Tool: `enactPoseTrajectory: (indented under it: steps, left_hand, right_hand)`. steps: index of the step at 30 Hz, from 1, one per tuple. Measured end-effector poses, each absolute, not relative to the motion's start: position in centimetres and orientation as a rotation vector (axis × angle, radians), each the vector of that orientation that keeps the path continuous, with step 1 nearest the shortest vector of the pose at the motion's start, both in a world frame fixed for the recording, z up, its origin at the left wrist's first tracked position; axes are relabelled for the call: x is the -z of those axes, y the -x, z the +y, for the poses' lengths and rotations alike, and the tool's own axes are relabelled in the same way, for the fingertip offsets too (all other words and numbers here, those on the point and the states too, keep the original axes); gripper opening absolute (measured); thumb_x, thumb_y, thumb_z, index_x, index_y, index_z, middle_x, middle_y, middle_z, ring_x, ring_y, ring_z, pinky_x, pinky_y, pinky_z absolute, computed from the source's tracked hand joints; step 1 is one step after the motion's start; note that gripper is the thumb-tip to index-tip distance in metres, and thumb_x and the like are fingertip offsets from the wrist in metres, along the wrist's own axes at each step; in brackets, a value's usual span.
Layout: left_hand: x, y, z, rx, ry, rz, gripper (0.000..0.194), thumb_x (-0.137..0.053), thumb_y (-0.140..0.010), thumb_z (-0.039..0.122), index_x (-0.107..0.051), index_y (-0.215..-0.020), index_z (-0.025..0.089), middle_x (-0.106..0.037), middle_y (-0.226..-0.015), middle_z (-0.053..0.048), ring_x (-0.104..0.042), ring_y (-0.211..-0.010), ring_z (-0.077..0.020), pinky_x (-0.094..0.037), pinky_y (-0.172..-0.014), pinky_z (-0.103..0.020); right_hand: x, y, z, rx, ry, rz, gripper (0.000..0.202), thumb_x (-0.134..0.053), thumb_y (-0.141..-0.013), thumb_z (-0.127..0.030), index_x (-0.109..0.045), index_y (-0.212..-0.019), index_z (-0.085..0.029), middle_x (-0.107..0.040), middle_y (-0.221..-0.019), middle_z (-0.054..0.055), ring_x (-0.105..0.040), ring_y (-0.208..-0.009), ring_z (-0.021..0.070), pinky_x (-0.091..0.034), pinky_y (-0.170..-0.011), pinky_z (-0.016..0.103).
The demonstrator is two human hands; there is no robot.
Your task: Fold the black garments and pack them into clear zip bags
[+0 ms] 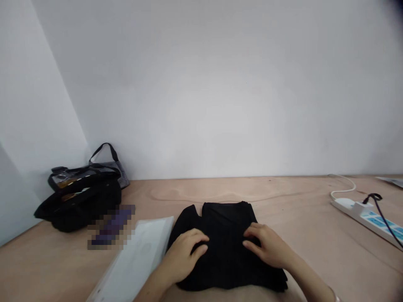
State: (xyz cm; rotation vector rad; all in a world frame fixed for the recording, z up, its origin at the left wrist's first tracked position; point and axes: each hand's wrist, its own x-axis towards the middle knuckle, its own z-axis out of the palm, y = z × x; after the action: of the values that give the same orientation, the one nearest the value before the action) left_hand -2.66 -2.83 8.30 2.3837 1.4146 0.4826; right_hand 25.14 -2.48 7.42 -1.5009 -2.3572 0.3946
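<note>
A black cloth, perhaps a folded garment (225,251), lies on the wooden table near its front edge. On the left part of the cloth rests my left hand (186,253), its thumb and fingers apart with nothing between them. My right hand (266,244) touches the cloth's right part, thumb and fingers also apart and holding nothing. Between the two hands the cloth lies fairly flat, with a notch in its upper left edge.
Left of the cloth is a clear-covered white sheet (138,256), then a pixelated purple item (113,226). A black bag (85,205) and a striped bag (121,170) stand at the back left. A power strip (371,216) with cables lies at right on the table (302,205).
</note>
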Motion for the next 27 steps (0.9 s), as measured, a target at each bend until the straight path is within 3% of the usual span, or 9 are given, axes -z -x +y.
enactPoseTrajectory:
  steps: [3, 5, 7, 11, 15, 19, 23, 27]
  left_hand:
    - [-5.4, 1.4, -2.1, -0.43, -2.499, 1.58, 0.042, -0.039, -0.086, 0.042, -0.04, -0.127, 0.034, -0.036, -0.138, -0.002, -0.027, -0.127, -0.0252, -0.018, -0.103, -0.049]
    - [-3.4, 1.2, -2.0, -0.368, -2.543, 1.591, 0.048, -0.035, -0.086, 0.049, -0.03, -0.132, 0.036, -0.027, -0.142, -0.001, -0.02, -0.13, -0.0264, -0.015, -0.103, -0.052]
    - [-2.0, 1.3, -2.0, -0.35, -2.572, 1.598, 0.049, -0.03, -0.087, 0.052, -0.025, -0.133, 0.037, -0.023, -0.143, -0.001, -0.019, -0.13, -0.0258, -0.015, -0.103, -0.052]
    - [-1.5, 1.6, -2.2, -0.386, -2.638, 1.627, 0.049, -0.028, -0.087, 0.053, -0.025, -0.133, 0.036, -0.026, -0.142, -0.001, -0.022, -0.129, -0.0261, -0.018, -0.103, -0.051]
    - [-1.7, 1.3, -2.3, -0.556, -2.768, 1.68, 0.048, -0.036, -0.087, 0.046, -0.033, -0.132, 0.031, -0.035, -0.138, -0.005, -0.029, -0.126, -0.0279, -0.022, -0.102, -0.05]
    - [-1.0, 0.8, -2.7, -0.552, -2.76, 1.75, 0.047, -0.036, -0.087, 0.045, -0.034, -0.132, 0.029, -0.041, -0.134, -0.008, -0.039, -0.119, -0.0287, -0.03, -0.097, -0.049]
    - [-0.2, 0.8, -3.0, -0.445, -2.668, 1.803, 0.051, -0.034, -0.086, 0.05, -0.027, -0.134, 0.032, -0.033, -0.139, -0.007, -0.031, -0.124, -0.0306, -0.029, -0.097, -0.05]
    - [-0.3, 0.8, -2.9, -0.419, -2.651, 1.779, 0.053, -0.033, -0.087, 0.051, -0.023, -0.135, 0.033, -0.027, -0.142, -0.006, -0.025, -0.127, -0.0304, -0.027, -0.099, -0.05]
  right_hand:
    - [-5.1, -23.8, -0.9, -0.273, 1.525, -2.428, 0.052, -0.037, -0.083, -0.051, -0.045, -0.125, -0.023, -0.042, -0.132, 0.01, -0.033, -0.123, 0.0277, -0.021, -0.1, 0.047]
    - [-3.1, -23.3, -0.5, -0.28, 1.584, -2.501, 0.06, -0.032, -0.082, -0.059, -0.031, -0.133, -0.029, -0.026, -0.141, 0.008, -0.018, -0.129, 0.0308, -0.009, -0.1, 0.057]
    - [-1.5, -23.2, -0.4, -0.292, 1.644, -2.527, 0.061, -0.026, -0.082, -0.062, -0.024, -0.135, -0.033, -0.02, -0.143, 0.007, -0.013, -0.13, 0.0317, -0.004, -0.098, 0.061]
    - [-1.4, -23.4, -0.3, -0.339, 1.712, -2.528, 0.061, -0.024, -0.082, -0.064, -0.022, -0.135, -0.034, -0.017, -0.144, 0.006, -0.012, -0.13, 0.0332, -0.003, -0.097, 0.062]
    - [-3.9, -22.4, 1.0, -0.461, 1.806, -2.522, 0.057, -0.029, -0.084, -0.054, -0.031, -0.134, -0.027, -0.026, -0.141, 0.009, -0.021, -0.127, 0.0336, -0.013, -0.098, 0.058]
    - [-4.8, -20.0, 3.7, -0.583, 1.817, -2.5, 0.058, -0.025, -0.085, -0.055, -0.015, -0.137, -0.033, -0.013, -0.146, 0.001, -0.011, -0.13, 0.0334, -0.011, -0.096, 0.062]
    - [-3.2, -18.1, 6.8, -0.644, 1.962, -2.43, 0.063, -0.015, -0.081, -0.065, -0.012, -0.137, -0.036, -0.005, -0.146, -0.002, 0.001, -0.129, 0.0382, -0.005, -0.088, 0.072]
    - [-2.4, -17.6, 8.5, -0.553, 2.123, -2.273, 0.061, -0.011, -0.082, -0.064, -0.009, -0.136, -0.038, -0.001, -0.146, -0.003, 0.003, -0.129, 0.0378, -0.002, -0.088, 0.072]
